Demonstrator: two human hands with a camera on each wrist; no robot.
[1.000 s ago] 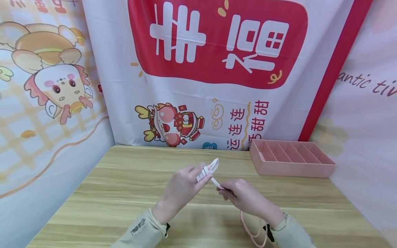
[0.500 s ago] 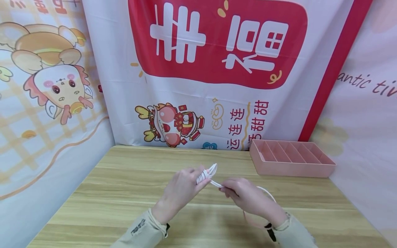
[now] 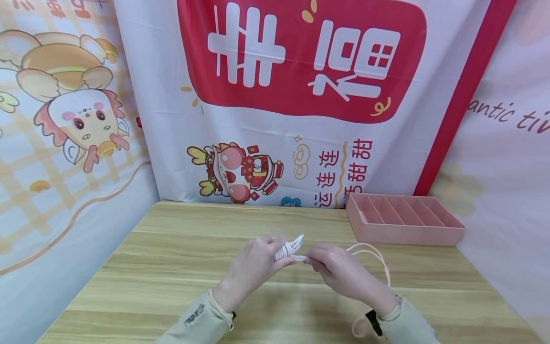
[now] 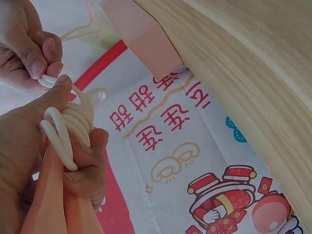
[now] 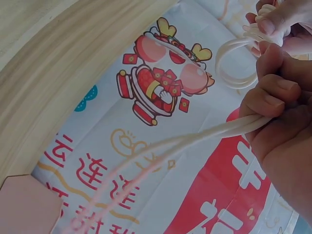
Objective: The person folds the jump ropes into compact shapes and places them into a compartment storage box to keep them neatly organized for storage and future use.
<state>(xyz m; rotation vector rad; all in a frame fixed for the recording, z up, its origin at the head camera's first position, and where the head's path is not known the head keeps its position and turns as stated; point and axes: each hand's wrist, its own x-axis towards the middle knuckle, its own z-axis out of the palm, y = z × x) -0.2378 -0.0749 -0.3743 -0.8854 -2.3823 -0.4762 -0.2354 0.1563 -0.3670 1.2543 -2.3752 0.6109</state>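
Observation:
A white cord [image 3: 283, 251] is wound in several tight turns, and my left hand [image 3: 251, 267] grips this bundle. In the left wrist view the coil [image 4: 78, 119] sits between thumb and fingers, with peach-pink flat pieces [image 4: 44, 207] hanging below it. Small loops stick out at the bundle's far end. To the right, my right hand [image 3: 337, 271] pinches a doubled length of the cord, which runs a short way from the bundle. Beyond that hand the doubled tail [image 5: 183, 142] trails off, white turning pink. In the head view it arcs over the right wrist, and a pink loop [image 3: 358, 327] shows below.
A pink divided box [image 3: 406, 234] stands at the table's back right corner. The wooden table [image 3: 193, 229] lies beneath both hands. Printed cloths hang behind and at both sides, the back one [image 3: 301, 134] red and white with large characters.
The bundle in my left hand has dropped slightly. My right hand has turned a little, its cord stretch now nearly level. The cord's tail has swung up into an arc over the right wrist.

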